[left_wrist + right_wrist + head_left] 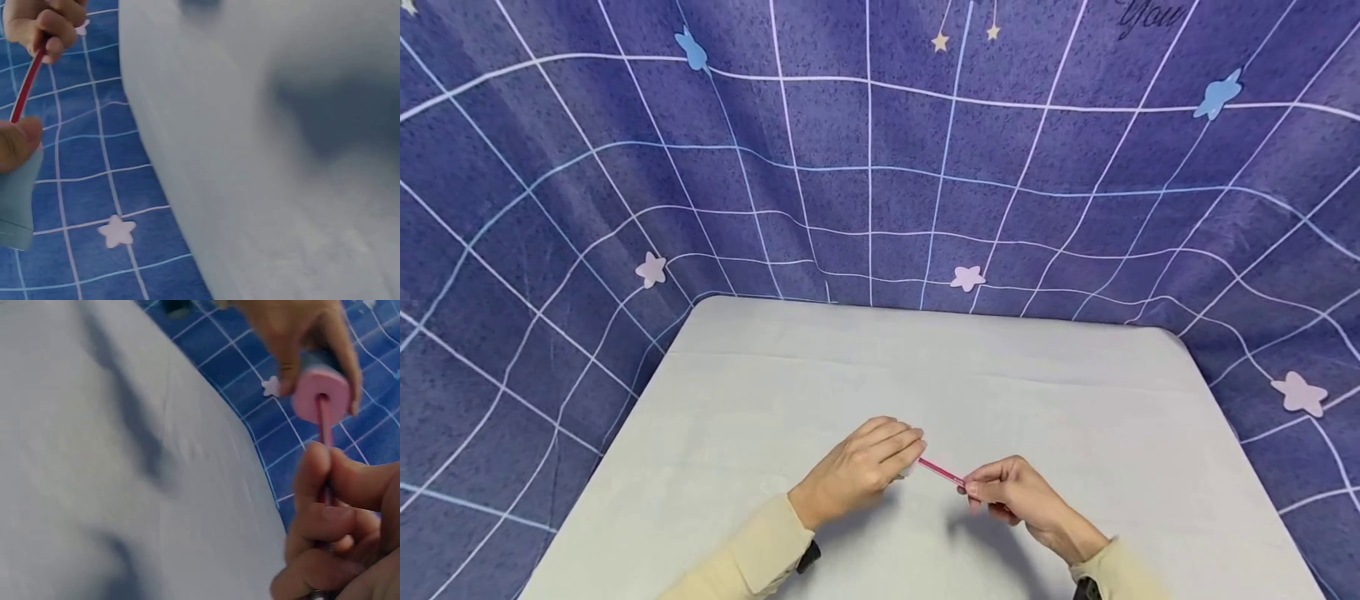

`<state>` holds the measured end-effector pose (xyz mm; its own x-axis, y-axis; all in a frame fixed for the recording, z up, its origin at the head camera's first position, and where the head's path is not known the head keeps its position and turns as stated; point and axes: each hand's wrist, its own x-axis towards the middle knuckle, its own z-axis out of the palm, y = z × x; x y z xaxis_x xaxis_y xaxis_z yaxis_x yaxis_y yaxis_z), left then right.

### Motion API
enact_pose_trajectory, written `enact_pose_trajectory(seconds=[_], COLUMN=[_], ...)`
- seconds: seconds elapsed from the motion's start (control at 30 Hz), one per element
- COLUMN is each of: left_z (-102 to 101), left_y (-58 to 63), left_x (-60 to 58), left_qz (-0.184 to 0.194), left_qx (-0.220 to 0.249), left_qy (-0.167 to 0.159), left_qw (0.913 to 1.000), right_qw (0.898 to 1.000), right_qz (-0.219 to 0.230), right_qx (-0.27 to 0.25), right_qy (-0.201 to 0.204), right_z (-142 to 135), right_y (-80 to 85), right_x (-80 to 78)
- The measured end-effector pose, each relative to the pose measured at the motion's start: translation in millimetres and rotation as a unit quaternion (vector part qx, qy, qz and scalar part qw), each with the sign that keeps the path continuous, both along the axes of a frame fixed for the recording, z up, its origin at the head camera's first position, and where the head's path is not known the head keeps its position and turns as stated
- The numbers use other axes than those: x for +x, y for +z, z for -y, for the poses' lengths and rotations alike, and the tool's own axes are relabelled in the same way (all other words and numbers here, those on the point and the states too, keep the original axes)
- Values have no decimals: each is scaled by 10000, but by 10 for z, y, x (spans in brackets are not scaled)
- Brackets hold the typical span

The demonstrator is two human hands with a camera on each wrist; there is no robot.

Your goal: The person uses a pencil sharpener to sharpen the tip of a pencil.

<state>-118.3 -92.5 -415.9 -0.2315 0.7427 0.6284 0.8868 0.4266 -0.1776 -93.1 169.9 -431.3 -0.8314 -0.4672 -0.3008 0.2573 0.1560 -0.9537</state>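
Red and thin, the pencil (942,472) sits in the lower centre of the head frame, slanting down to the right between the two hands, with one end inside the hole in the pink face of what looks like a sharpener (306,394), at the upper right of the right wrist frame. To turn it well, the pencil should be lined up straight with that hole, pushed in with light, even pressure and rolled by the fingertips while the sharpener is held firm; a sideways lean could snap the tip, which is hidden inside. The left hand (859,467), in the lower middle of the head frame, has its back turned up and its fingers curled round the sharpener, gripping it from both sides. The right hand (1015,497), lower right of centre, pinches the pencil between thumb and forefinger, the other fingers bent in beneath. Both forearms reach in from the bottom edge, angled toward each other, and the shadows on the white table (760,375) suggest that both hands are raised above it.
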Motion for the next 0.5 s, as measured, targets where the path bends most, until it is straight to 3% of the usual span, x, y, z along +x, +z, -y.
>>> enact_pose_trajectory(seconds=[0.07,0.13,0.2,0.27,0.33,0.43,0.5], left_z=[-7,-7,9,32,57,80,81], left_y=[-68,-126,-186,-233,-265,-255,-212], left_x=[-2,14,33,45,45,25,12], left_qz=[-93,78,423,845,1348,2067,2718], left_qx=[-10,-70,-79,-23,108,248,369], left_qy=[-93,15,158,358,527,684,715], left_qw=[9999,9999,9989,9958,9894,9757,9590], right_qw=[9994,9973,9876,9640,9227,8391,7859], right_qz=[113,-304,-1151,-2148,-3285,-4856,-5664], right_qx=[162,491,925,1503,2007,2439,2420], right_qy=[283,450,531,435,220,-238,-538], right_z=[-46,-65,-64,-34,3,39,40], right_y=[15,34,48,57,42,-15,-52], right_x=[-31,-49,-53,-32,-7,21,22])
